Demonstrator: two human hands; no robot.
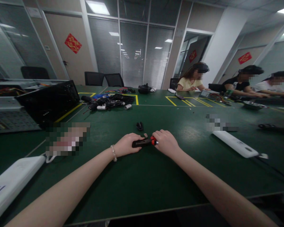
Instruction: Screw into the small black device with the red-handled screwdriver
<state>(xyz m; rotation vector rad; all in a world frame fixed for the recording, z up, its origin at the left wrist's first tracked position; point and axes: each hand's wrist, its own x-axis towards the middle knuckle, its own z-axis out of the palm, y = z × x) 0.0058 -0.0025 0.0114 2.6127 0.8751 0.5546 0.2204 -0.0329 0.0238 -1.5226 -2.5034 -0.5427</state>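
My left hand (129, 145), with a beaded bracelet at its wrist, is closed around one end of a dark, oblong black piece (144, 143) just above the green table. My right hand (167, 143) closes from the other side on a red-and-black tool (153, 140) whose kind I cannot make out. The tool meets the black piece between the two hands, and my right fingers hide much of it. A small metallic bit (145, 135) shows by my left fingertips. Just beyond the hands lies a small black part (139, 126) on the table.
An opened computer case (11, 113) stands at left. Cables and black parts (111, 101) are heaped farther back. White power banks (235, 144) lie on both sides, next to blurred-out objects. Several people work at the table's far right. Yellow tape marks the green tabletop (123, 183).
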